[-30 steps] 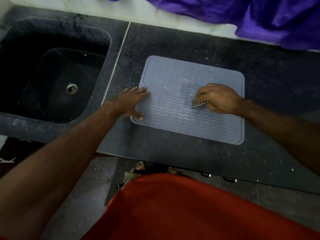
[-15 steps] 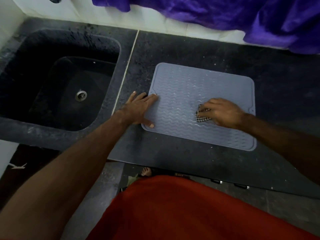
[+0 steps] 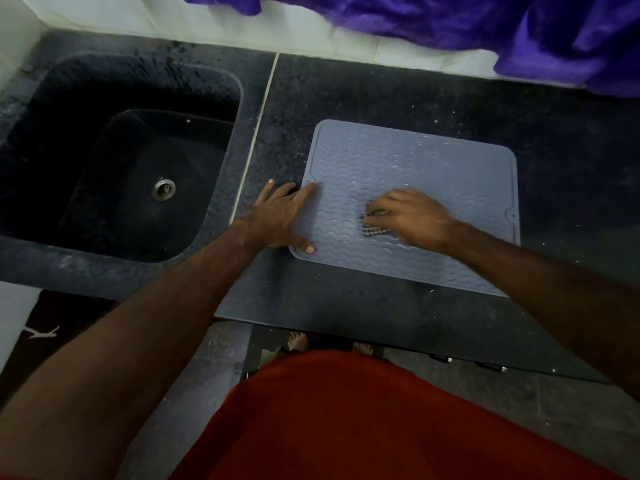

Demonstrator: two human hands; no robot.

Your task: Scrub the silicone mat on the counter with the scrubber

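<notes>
Mat (image 3: 433,174) lay long-side along the worktop's (image 3: 571,168) front edge. Right hand (image 3: 408,216) pressed the scrubber (image 3: 375,232) mid-mat, unscrubbed area mostly rightward; left hand (image 3: 280,216), open flat, pinned the left edge.

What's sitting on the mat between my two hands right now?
Nothing: in the head view, only bare wavy mat lies between the left hand and the right hand holding the scrubber.

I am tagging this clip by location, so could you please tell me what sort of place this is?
Most likely a home kitchen or wash area: a dark stone counter with a built-in sink and drain, and a tiled wall behind.
</notes>
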